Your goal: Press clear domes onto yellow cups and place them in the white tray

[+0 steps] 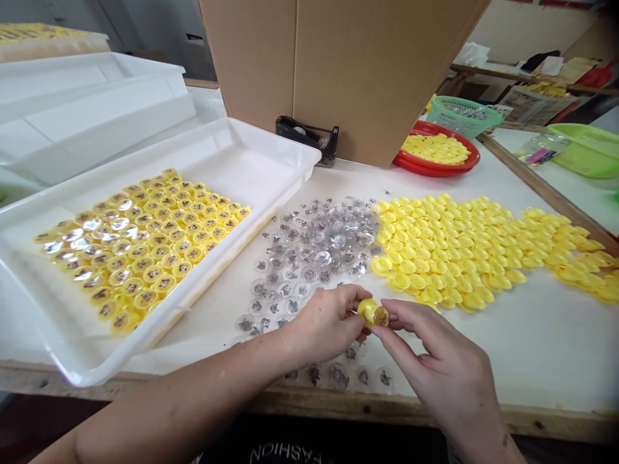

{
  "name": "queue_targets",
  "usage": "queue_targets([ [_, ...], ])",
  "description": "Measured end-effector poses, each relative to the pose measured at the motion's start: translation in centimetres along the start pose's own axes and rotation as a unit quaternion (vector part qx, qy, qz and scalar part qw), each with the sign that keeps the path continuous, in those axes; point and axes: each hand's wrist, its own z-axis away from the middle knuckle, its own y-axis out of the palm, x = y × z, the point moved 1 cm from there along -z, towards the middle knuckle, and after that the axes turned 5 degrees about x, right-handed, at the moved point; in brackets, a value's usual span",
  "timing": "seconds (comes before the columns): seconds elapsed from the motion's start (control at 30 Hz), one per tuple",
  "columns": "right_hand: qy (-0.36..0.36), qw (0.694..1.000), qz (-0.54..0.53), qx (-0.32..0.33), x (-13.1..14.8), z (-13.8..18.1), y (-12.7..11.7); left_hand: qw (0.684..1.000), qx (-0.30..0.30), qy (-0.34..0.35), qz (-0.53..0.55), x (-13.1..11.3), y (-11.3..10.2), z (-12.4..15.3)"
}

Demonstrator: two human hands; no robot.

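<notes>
Yellow plastic cap (373, 312), round and shallow with a dark insert in its open face, is held above the bench between both hands. The white-topped wooden bench (541, 348) carries a brown cardboard carton (338, 71), a white plastic tray (232, 161) of filled caps, loose yellow plastic caps (459, 251) and clear plastic domes (309, 258). The left hand (324, 325) and right hand (435, 361) are together, pinching the cap. Judged light, stiff and smooth; take hold at the rim. Open face points right and slightly toward the camera; its short axis lies near level.
</notes>
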Motion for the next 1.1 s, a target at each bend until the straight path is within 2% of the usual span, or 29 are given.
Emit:
queue_targets([
  [0.13,0.001,1.000,0.007,-0.014,0.0,0.2,0.4,0.999,-0.023,0.018,-0.027,0.0,-0.1,0.0],
  [0.33,0.010,1.000,-0.002,-0.002,-0.1,0.5,0.7,0.989,-0.072,0.020,-0.128,-0.4,-0.1,0.2],
  [0.47,-0.020,0.999,0.024,-0.026,0.2,0.6,0.8,0.982,-0.081,0.025,-0.166,-0.5,0.0,0.4],
  [0.63,-0.043,0.998,0.003,-0.035,0.8,0.5,0.8,0.981,-0.089,0.047,-0.168,-0.6,0.1,0.5],
  [0.83,0.023,0.999,0.027,-0.037,0.5,0.7,0.8,0.984,-0.075,0.023,-0.159,-0.9,0.2,0.6],
  [1.1,-0.004,0.997,0.070,-0.034,1.1,0.5,0.9,0.985,-0.086,0.008,-0.147,-0.6,0.1,0.4],
])
